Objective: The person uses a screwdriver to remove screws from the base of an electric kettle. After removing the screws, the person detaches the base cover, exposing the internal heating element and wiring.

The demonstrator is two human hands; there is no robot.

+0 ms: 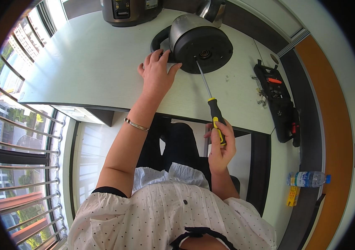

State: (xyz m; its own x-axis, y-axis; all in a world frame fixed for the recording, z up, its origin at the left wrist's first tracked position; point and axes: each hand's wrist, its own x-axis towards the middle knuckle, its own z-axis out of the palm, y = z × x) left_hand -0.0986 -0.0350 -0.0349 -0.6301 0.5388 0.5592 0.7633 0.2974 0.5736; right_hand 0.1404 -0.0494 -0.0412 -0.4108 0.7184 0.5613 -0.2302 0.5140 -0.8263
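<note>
— What do you have in your hands in the head view?

— My right hand (pixel 219 139) is closed around the yellow and black handle of a long screwdriver (pixel 211 100). Its thin shaft goes up and away from me, and the tip sits on the black underside of a kettle (pixel 200 41), just below the middle. The kettle lies on its side on the white desk (pixel 90 62), with the bottom turned to me and the handle at the left.

— And the other hand?

— My left hand (pixel 156 71) lies flat on the desk with the fingers spread, touching the left edge of the kettle near its handle. It pushes against the kettle; it does not grip it.

— What could go wrong?

— I think the round body can roll, because only my fingers stop it. The shaft is long and slanted, so the tip may jump out of the screw and scratch the base, or slide toward my left fingers.

— Anything else near?

— A black tool case (pixel 277 100) lies open at the right, well apart. A water bottle (pixel 308 179) lies lower down.
</note>
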